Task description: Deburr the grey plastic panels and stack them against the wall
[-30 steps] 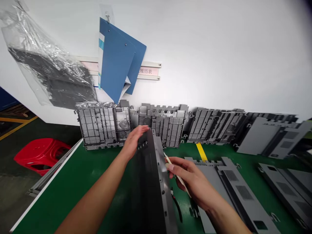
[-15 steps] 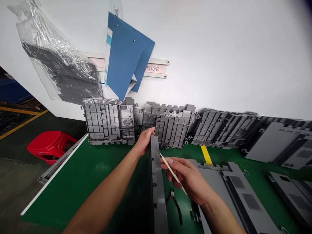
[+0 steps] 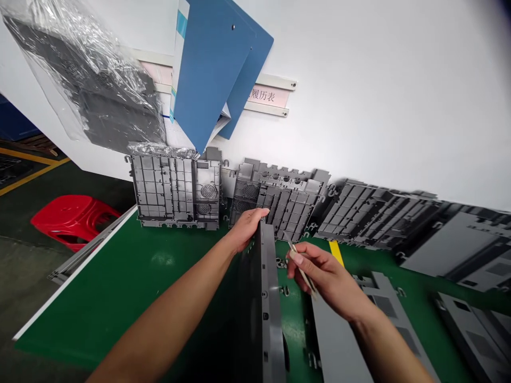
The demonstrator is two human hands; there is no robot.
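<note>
My left hand (image 3: 248, 230) grips the far top corner of a grey plastic panel (image 3: 272, 303), which stands on edge on the green tabletop with its narrow side toward me. To the right of the panel, my right hand (image 3: 325, 274) is closed around a slim cream-handled craft knife (image 3: 307, 279). The knife's thin metal blade points up and away, apart from the panel's edge. Much of the panel's left face lies in dark shadow.
Several ribbed grey panels (image 3: 175, 191) lean along the white wall. More grey panels (image 3: 339, 335) lie flat at the right. A blue clipboard (image 3: 211, 69) and a plastic-wrapped grey part (image 3: 115, 101) hang above. Beside the green table (image 3: 99, 287) stands a red stool (image 3: 72, 218).
My right hand has drawn the knife away from the panel's edge to the right. The panel and left hand appear shifted slightly right as the view moved. The pliers are now mostly hidden behind the panel.
</note>
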